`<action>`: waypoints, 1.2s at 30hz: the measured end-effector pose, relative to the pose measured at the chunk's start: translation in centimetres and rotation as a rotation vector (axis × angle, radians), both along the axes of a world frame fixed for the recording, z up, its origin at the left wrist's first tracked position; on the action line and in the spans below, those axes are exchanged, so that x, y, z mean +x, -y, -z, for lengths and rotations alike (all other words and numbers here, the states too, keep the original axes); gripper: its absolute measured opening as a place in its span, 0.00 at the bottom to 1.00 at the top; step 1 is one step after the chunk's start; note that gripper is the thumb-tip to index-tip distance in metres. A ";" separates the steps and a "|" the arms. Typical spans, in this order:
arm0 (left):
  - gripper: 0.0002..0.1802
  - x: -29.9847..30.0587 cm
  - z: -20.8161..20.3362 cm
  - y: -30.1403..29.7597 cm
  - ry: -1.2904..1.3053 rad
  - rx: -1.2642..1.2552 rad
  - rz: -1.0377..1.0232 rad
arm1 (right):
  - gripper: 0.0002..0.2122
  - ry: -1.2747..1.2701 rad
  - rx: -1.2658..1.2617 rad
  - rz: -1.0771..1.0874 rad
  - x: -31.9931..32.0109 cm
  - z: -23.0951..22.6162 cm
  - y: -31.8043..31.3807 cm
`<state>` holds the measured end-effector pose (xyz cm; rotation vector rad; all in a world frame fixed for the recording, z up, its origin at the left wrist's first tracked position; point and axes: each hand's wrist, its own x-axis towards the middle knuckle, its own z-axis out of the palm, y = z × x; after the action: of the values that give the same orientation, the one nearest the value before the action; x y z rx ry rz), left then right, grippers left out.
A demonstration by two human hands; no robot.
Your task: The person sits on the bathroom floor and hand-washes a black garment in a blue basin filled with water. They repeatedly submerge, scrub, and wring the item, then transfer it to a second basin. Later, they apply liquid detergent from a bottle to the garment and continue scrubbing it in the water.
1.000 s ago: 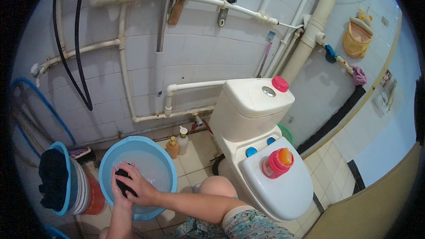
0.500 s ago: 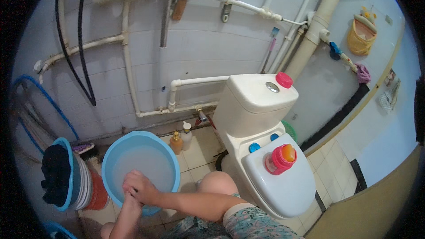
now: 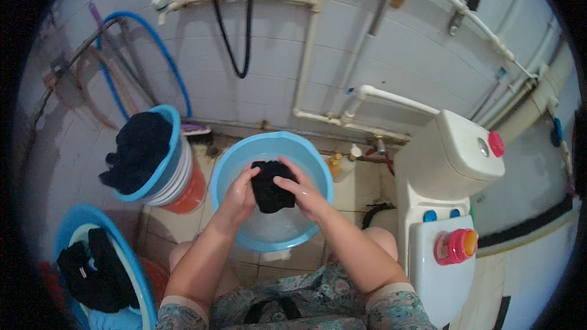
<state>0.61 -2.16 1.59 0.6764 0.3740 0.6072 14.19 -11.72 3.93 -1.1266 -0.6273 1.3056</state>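
Between my two hands is a small, wet-looking bundle of black cloth, held over a light blue basin of cloudy water. My left hand grips the cloth's left side, thumb at its upper edge. On the other side, my right hand has its thumb on the front of the cloth and fingers behind it. What kind of garment it is, I cannot tell.
Left stands a blue basin of dark clothes on a stack of buckets. Nearer is another blue tub holding black and light blue cloth. A toilet with a pink jar on its lid stands right. Pump bottles stand behind the basin.
The view has swung left, bringing the near-left tub into sight. My hands were clasped together over the basin; now they are apart with the black cloth between them.
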 end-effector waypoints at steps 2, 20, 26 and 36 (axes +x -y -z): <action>0.21 -0.6 -1.3 -0.1 0.020 0.033 0.039 | 0.32 0.200 -0.033 0.036 -0.5 1.1 0.1; 0.16 -3.4 -2.0 -1.5 -0.334 0.532 -0.004 | 0.22 -0.242 0.072 0.201 0.9 1.0 0.0; 0.19 -1.8 0.8 -0.5 -0.427 0.437 0.047 | 0.20 -0.270 0.073 0.149 -0.5 0.5 0.1; 0.09 -2.3 0.7 -1.9 -0.413 0.513 -0.108 | 0.14 0.227 0.148 0.254 0.4 0.1 0.7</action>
<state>-1.73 -0.28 0.88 1.2887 0.6514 0.6717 14.58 -12.43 3.85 -1.1979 -0.7096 0.9075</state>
